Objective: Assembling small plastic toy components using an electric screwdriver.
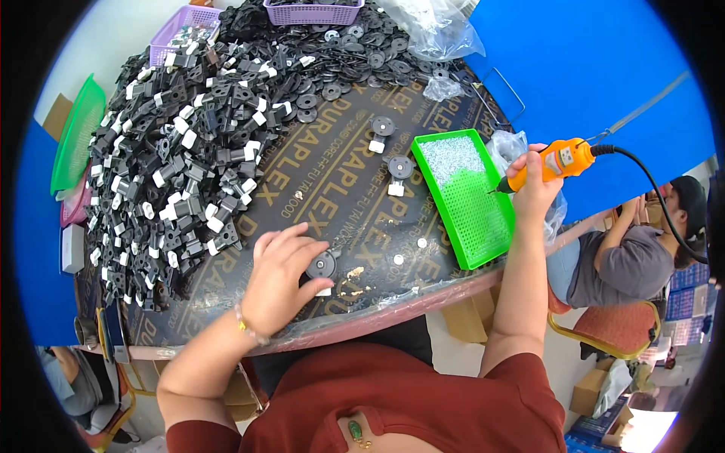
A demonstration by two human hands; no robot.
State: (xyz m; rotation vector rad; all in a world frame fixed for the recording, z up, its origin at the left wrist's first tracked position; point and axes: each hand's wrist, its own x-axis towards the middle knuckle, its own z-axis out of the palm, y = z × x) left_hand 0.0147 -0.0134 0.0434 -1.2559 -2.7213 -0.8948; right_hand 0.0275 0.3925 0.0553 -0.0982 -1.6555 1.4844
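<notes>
A dark printed table (pixel 291 162) spreads before the person, its left side covered by a heap of black parts with white ends (pixel 177 162). At the far side lie black discs (pixel 375 58). Right of centre is a green tray (pixel 447 221) with small silvery pieces (pixel 451 154) at its far end. The left hand (pixel 278 275) curves around a round black part (pixel 322 265) near the table's near edge, thumb and forefinger beside it; whether they grip cannot be told. The right hand's (pixel 535 187) fingers are clamped on an orange screwdriver (pixel 557 161), tip over the tray.
</notes>
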